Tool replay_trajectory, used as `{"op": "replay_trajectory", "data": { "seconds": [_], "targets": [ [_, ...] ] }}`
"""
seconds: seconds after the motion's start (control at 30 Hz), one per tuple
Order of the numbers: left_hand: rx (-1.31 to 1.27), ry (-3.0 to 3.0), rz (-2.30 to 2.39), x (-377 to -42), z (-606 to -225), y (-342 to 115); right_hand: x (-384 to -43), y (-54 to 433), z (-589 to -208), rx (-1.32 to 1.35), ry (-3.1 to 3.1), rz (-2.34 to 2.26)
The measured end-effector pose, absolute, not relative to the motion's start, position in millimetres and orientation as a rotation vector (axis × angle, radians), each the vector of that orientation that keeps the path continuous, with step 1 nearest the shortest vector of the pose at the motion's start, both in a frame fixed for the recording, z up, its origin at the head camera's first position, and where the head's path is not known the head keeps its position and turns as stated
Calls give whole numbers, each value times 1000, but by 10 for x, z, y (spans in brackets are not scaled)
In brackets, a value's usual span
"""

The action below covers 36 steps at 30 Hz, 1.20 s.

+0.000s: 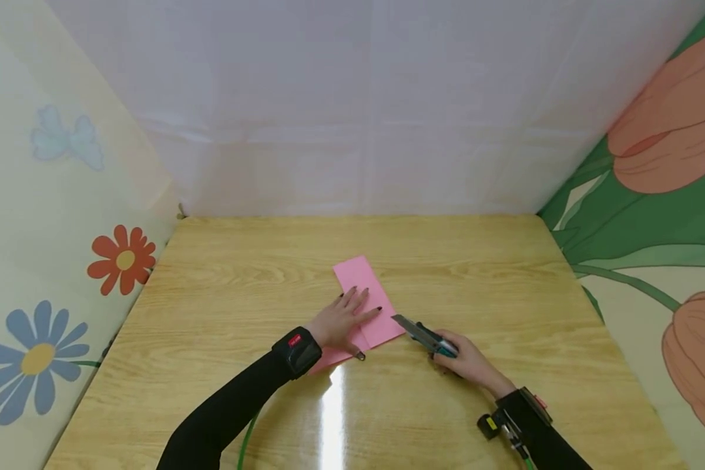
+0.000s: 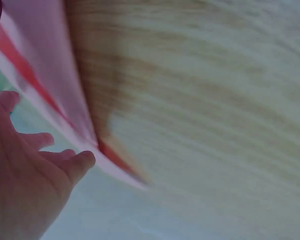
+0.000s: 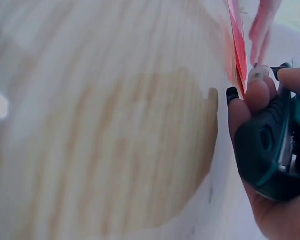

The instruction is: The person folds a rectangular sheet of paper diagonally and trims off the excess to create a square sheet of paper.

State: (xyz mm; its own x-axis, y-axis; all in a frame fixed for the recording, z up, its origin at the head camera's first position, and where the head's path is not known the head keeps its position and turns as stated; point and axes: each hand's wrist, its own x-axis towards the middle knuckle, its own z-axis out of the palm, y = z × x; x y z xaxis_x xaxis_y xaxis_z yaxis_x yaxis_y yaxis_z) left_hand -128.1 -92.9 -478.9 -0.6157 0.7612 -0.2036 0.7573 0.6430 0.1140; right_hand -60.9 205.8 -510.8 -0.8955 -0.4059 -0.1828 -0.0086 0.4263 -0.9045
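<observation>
A folded sheet of pink paper [image 1: 382, 320] lies at an angle near the middle of the wooden table. Over it, my left hand [image 1: 343, 320] is spread with fingers extended, and the left wrist view shows the paper's layered, slightly raised folds [image 2: 45, 65] beyond the fingers. My right hand [image 1: 467, 359] grips a utility knife [image 1: 431, 339] with a dark and teal handle. Its blade points left, with the tip beside the paper's right corner. In the right wrist view the knife's handle [image 3: 270, 145] lies in the palm, fingers curled round it.
The wooden table [image 1: 241, 274] reaches back to a white cloth backdrop [image 1: 358, 130]. Walls painted with flowers stand on the left and right. A green cable [image 1: 247, 444] runs below the left forearm, and a small black device [image 1: 489, 425] hangs at the right wrist.
</observation>
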Motion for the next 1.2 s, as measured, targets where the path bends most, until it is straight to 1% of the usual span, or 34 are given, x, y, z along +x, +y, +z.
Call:
{"op": "replay_trajectory", "data": {
  "seconds": [0.17, 0.43, 0.6, 0.73, 0.97, 1.0, 1.1, 1.2],
  "targets": [
    [1182, 2673, 77, -1244, -4947, -947, -583, 2044, -5105, -364, 2293, -1460],
    [1298, 2878, -39, -1211, -5064, -906, -586, 2027, -5123, -343, 2288, -1452],
    [1279, 2873, -86, -1206, -5084, -892, -603, 2016, -5115, -373, 2286, -1461],
    [1341, 2828, -33, -1228, -5105, -896, -622, 2024, -5101, -380, 2294, -1480],
    [1422, 2701, 243, -1244, -5118, -940, -621, 2032, -5090, -394, 2299, -1505],
    [1448, 2706, 266, -1263, -5188, -953, -619, 2034, -5090, -398, 2300, -1506],
    [1458, 2697, 288, -1247, -5188, -959, -611, 2041, -5097, -408, 2296, -1513],
    [1426, 2724, 205, -1231, -5192, -929, -596, 2047, -5105, -414, 2289, -1516]
  ]
}}
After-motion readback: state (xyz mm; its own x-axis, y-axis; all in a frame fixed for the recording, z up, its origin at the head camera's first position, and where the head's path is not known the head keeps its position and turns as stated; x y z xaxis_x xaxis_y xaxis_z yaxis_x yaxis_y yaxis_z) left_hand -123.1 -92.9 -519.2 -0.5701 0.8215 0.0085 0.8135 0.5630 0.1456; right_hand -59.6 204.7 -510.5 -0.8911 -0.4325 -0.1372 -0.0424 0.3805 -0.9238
